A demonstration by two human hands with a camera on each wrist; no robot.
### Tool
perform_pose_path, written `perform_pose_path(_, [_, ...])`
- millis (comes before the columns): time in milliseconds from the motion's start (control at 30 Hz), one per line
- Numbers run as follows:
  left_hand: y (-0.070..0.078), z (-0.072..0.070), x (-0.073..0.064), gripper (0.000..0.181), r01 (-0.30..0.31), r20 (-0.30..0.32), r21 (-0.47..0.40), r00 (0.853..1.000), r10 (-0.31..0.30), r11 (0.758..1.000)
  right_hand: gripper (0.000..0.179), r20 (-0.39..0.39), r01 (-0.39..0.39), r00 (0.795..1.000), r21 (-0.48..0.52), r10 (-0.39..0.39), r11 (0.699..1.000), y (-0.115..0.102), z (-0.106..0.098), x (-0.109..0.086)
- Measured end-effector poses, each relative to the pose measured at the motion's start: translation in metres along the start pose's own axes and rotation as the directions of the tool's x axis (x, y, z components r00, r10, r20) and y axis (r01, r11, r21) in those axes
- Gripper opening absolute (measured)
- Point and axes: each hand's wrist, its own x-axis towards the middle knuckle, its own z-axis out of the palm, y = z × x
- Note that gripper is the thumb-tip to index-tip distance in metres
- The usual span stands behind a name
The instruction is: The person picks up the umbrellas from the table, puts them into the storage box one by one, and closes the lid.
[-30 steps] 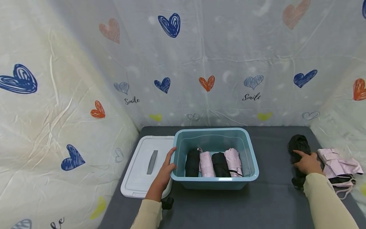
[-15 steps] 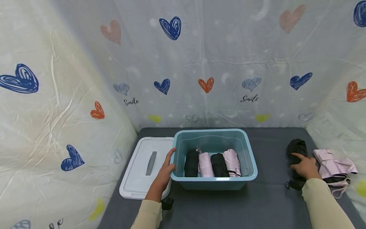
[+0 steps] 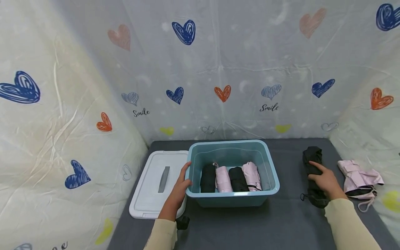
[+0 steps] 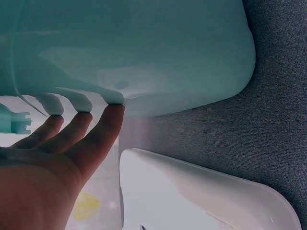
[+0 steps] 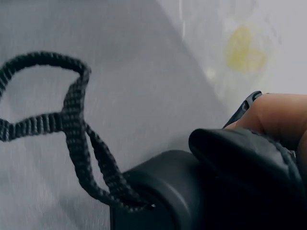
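In the head view my right hand (image 3: 325,180) grips a black folding umbrella (image 3: 312,156) at the right, its fingers and thumb across the middle. The umbrella's dark handle end and looped wrist strap (image 5: 74,108) show large in the right wrist view. My left hand (image 3: 176,191) holds the left rim of a blue plastic tub (image 3: 232,201). Against the tub's outer wall (image 4: 182,62) rest several fingertips in the left wrist view. Inside the tub, side by side, lie a black rolled bundle (image 3: 208,178), a pink one (image 3: 223,180), another black one (image 3: 238,180) and another pink one (image 3: 251,176).
A white lid (image 3: 150,187) with a grey handle lies left of the tub, partly behind my left hand. Right of the black umbrella are pink and black folded umbrellas (image 3: 359,177) near the table's edge. Heart-printed sheets (image 3: 237,69) hang around the grey table (image 3: 250,229).
My right hand has drawn the black umbrella leftward, away from the pink pile, and its strap now shows. My left hand stays at the tub's rim. The head view has shifted slightly.
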Motion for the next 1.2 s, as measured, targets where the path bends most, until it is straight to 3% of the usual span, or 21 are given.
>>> perform_pose_path(200, [0.0,0.0,0.0,0.074,0.004,0.002,0.012,1.0,-0.004,1.0,0.074,0.005,0.018,1.0,0.078,-0.019,0.997,-0.017,0.004,-0.004])
perform_pose_path(600, [0.007,-0.004,0.001,0.08,-0.004,0.037,0.022,0.999,0.003,1.0,0.074,0.023,0.142,0.988,0.217,-0.15,0.966,-0.051,0.005,-0.015])
perform_pose_path(867, [0.03,-0.006,-0.008,0.083,-0.009,0.088,0.017,0.996,0.008,1.0,0.074,0.042,0.207,0.974,0.223,-0.221,0.953,-0.074,0.006,-0.022])
perform_pose_path(1200, [0.004,-0.003,0.005,0.08,-0.022,0.034,0.014,0.999,0.021,1.0,0.074,0.07,0.325,0.934,0.246,-0.351,0.913,-0.103,0.014,-0.029])
